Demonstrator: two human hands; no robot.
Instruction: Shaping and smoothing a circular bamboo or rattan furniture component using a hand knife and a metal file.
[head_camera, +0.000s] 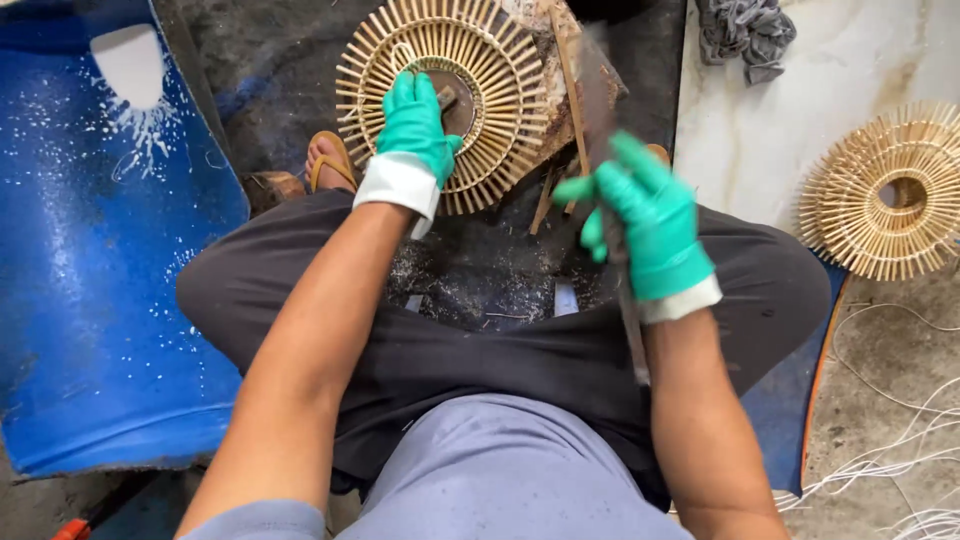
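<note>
Largest item I log is the blue plastic sheet (95, 300), spattered white, lying on the floor at my left. Next, the pale stone slab (800, 120) at upper right, carrying a crumpled grey rag (745, 32). On the floor to the right lies a finished-looking round bamboo-stick wreath (885, 195), its sticks fanned evenly round an open centre, with loose white cords (900, 440) trailing below it. Ahead of my knees sits a second radial bamboo ring (450, 95), resting on a dark block; my left hand (415, 125), in a green glove, lies flat across its lower rim, fingers pressed down to steady it. My right hand (645, 225), gloved likewise, is curled tight round the handle of a long flat blade (598, 100), blurred, its tip beside a loose bamboo strip (570, 85) at the ring's right edge. A sandalled foot (330, 160) shows by the ring. I judge one wreath complete and this one assembled but not yet trimmed or finished on its right side.
</note>
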